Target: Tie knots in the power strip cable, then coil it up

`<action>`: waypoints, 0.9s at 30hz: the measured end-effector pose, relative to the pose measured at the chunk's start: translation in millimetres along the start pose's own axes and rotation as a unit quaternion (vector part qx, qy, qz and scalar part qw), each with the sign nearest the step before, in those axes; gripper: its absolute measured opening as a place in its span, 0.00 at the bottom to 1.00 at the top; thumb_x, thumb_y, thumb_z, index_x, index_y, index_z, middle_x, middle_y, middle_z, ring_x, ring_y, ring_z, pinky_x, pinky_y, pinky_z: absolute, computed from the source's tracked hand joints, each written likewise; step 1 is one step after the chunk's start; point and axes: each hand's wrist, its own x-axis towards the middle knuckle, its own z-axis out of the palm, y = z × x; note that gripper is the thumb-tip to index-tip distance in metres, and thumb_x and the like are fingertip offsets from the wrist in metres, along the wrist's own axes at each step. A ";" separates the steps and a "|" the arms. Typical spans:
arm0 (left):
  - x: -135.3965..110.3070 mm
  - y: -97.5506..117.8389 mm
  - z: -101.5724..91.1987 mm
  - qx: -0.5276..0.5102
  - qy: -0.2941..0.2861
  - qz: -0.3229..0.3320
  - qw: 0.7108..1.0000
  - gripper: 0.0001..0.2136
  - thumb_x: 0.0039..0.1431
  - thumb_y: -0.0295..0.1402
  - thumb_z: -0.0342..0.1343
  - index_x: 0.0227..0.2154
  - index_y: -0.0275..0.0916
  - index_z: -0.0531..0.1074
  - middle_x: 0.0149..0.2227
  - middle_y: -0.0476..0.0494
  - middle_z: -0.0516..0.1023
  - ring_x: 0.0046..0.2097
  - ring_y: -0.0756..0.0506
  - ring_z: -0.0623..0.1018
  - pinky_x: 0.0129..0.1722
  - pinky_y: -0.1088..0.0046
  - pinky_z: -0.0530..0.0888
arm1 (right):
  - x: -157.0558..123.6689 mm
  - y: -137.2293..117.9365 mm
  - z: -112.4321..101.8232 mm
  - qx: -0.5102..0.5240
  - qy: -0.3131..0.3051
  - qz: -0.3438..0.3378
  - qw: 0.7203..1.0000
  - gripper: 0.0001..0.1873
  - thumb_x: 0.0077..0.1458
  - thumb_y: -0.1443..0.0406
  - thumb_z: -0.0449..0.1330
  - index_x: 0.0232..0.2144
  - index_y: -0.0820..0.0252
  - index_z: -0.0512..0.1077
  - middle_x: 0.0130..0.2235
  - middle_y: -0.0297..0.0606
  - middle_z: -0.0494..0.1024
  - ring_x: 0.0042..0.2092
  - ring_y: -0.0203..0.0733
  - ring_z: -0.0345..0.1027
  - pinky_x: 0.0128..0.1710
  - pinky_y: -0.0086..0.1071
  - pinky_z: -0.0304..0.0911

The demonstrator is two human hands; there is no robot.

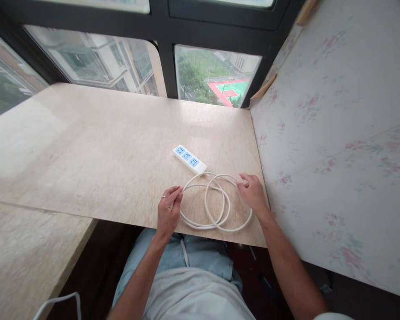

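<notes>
A white power strip (190, 159) with blue socket faces lies at an angle on the beige stone-patterned surface. Its white cable (216, 226) leaves the near right end and lies in loose, overlapping loops close to the front edge. On the left side of the loops, my left hand (170, 209) pinches the cable between thumb and fingers; a ring shows on one finger. Over the right loop is my right hand (252, 193), its fingers bent around the cable, part of which the hand hides. The cable's plug is not visible.
A dark-framed window (168, 66) stands along the far edge. A floral-papered wall (323, 146) rises close on the right. At lower left, another counter section (30, 249) meets this one at a seam, and a white cord (62, 298) hangs near its edge.
</notes>
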 end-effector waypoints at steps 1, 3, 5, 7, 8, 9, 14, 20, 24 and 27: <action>-0.4 0.2 -0.3 -0.004 -0.002 0.005 1.000 0.13 0.63 0.38 0.51 0.42 0.41 0.78 0.47 0.40 0.76 0.51 0.42 0.75 0.54 0.62 0.69 | 2.5 1.2 1.3 -0.064 0.003 -0.022 0.998 0.19 0.51 0.64 0.58 0.46 0.65 0.74 0.48 0.52 0.72 0.41 0.46 0.71 0.42 0.39 0.65; -1.3 0.4 -0.4 -0.010 -0.007 0.010 1.000 0.13 0.63 0.38 0.51 0.42 0.40 0.78 0.47 0.40 0.76 0.51 0.43 0.75 0.54 0.63 0.69 | 6.1 1.9 2.0 -0.165 -0.021 -0.041 0.985 0.16 0.53 0.65 0.58 0.44 0.63 0.75 0.47 0.51 0.72 0.44 0.48 0.70 0.44 0.38 0.63; -1.8 0.3 0.1 -0.013 -0.011 0.005 1.000 0.13 0.63 0.38 0.51 0.42 0.40 0.78 0.47 0.40 0.77 0.50 0.43 0.75 0.54 0.64 0.69 | 8.7 0.2 0.8 -0.233 -0.069 -0.048 0.969 0.10 0.55 0.65 0.57 0.39 0.60 0.75 0.42 0.48 0.75 0.43 0.48 0.71 0.41 0.36 0.62; -1.8 -0.1 1.2 -0.014 -0.011 -0.005 1.000 0.13 0.63 0.38 0.51 0.42 0.40 0.78 0.46 0.40 0.77 0.49 0.43 0.75 0.53 0.64 0.70 | 11.0 -3.3 -1.0 -0.277 -0.111 -0.056 0.953 0.08 0.55 0.65 0.57 0.35 0.58 0.75 0.38 0.46 0.77 0.41 0.47 0.71 0.39 0.35 0.60; -1.7 -0.4 1.9 -0.015 -0.010 -0.010 1.000 0.13 0.63 0.39 0.51 0.42 0.40 0.78 0.45 0.40 0.77 0.49 0.43 0.76 0.53 0.64 0.70 | 12.3 -5.3 -1.9 -0.292 -0.126 -0.058 0.946 0.07 0.55 0.66 0.57 0.35 0.58 0.75 0.37 0.46 0.77 0.40 0.47 0.71 0.37 0.34 0.59; -1.5 -0.8 2.6 -0.015 -0.009 -0.014 1.000 0.14 0.63 0.39 0.50 0.41 0.40 0.78 0.45 0.40 0.78 0.49 0.43 0.76 0.53 0.64 0.70 | 13.5 -7.2 -2.9 -0.301 -0.137 -0.059 0.942 0.07 0.55 0.66 0.57 0.35 0.58 0.75 0.36 0.46 0.78 0.39 0.47 0.71 0.36 0.34 0.58; -0.3 -6.9 2.9 -0.006 -0.017 -0.033 0.999 0.14 0.62 0.40 0.51 0.42 0.40 0.78 0.46 0.39 0.78 0.50 0.42 0.76 0.54 0.62 0.69 | 17.7 -18.0 -17.9 -0.261 -0.202 -0.089 0.940 0.10 0.54 0.69 0.53 0.27 0.59 0.75 0.32 0.44 0.79 0.35 0.45 0.70 0.33 0.33 0.56; 1.4 -13.8 -0.5 -0.005 -0.015 -0.059 0.998 0.14 0.61 0.40 0.52 0.42 0.40 0.78 0.46 0.39 0.79 0.49 0.41 0.77 0.54 0.61 0.70 | 12.2 -49.5 -62.9 -0.025 -0.278 -0.061 0.958 0.12 0.54 0.58 0.56 0.30 0.59 0.75 0.26 0.33 0.72 0.27 0.36 0.63 0.27 0.30 0.54; 0.7 -13.2 -0.8 -0.019 -0.014 -0.068 0.997 0.14 0.61 0.39 0.53 0.42 0.39 0.78 0.46 0.39 0.79 0.50 0.41 0.77 0.54 0.61 0.70 | 6.2 -68.7 -71.9 0.189 -0.294 0.061 0.935 0.19 0.49 0.54 0.62 0.38 0.62 0.73 0.24 0.29 0.66 0.21 0.30 0.54 0.20 0.28 0.51; -1.8 -12.1 -0.7 -0.045 -0.008 -0.080 0.996 0.14 0.60 0.40 0.53 0.42 0.38 0.78 0.47 0.39 0.79 0.50 0.41 0.76 0.54 0.61 0.70 | 2.5 -74.7 -65.6 0.315 -0.263 0.107 0.906 0.18 0.47 0.57 0.64 0.38 0.62 0.72 0.22 0.26 0.61 0.19 0.28 0.49 0.18 0.27 0.49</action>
